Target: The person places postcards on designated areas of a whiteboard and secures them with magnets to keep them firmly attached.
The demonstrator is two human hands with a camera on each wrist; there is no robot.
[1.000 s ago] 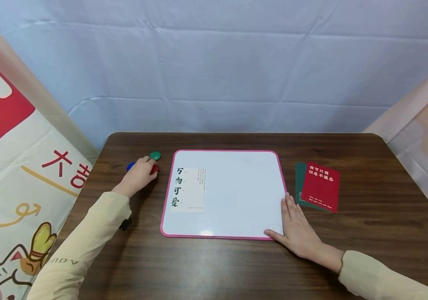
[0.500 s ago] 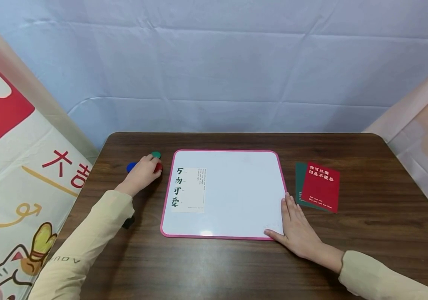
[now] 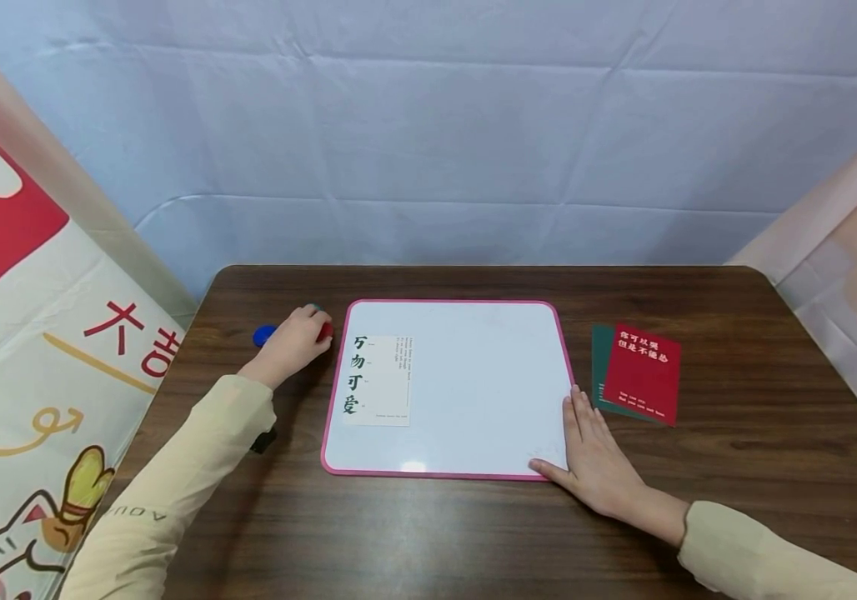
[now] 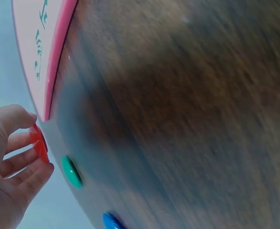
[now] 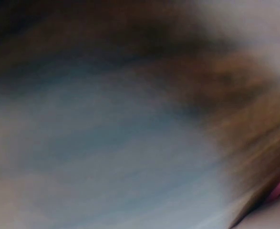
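A red round magnet (image 4: 40, 144) is pinched between the thumb and fingers of my left hand (image 3: 295, 343), raised a little off the table, just left of the whiteboard. Beneath that hand lies a green round magnet (image 4: 72, 171), mostly covered in the head view. Farther left sits a blue round magnet (image 3: 264, 335). The white whiteboard (image 3: 484, 383) has a pink rim and bears a white card (image 3: 388, 383) with dark green characters on its left part. My right hand (image 3: 597, 462) rests on the board's lower right edge, fingers extended. The right wrist view is mostly blurred.
Right of the board lies a red card (image 3: 644, 375) overlapping a green card (image 3: 599, 379). A small black object (image 3: 263, 440) is partly hidden by the left sleeve. The brown wooden table (image 3: 428, 542) meets a pale cloth (image 3: 443, 167) at the back.
My left hand has moved right toward the whiteboard with the red magnet, uncovering more of the blue magnet and covering the green one. The right hand stays in place.
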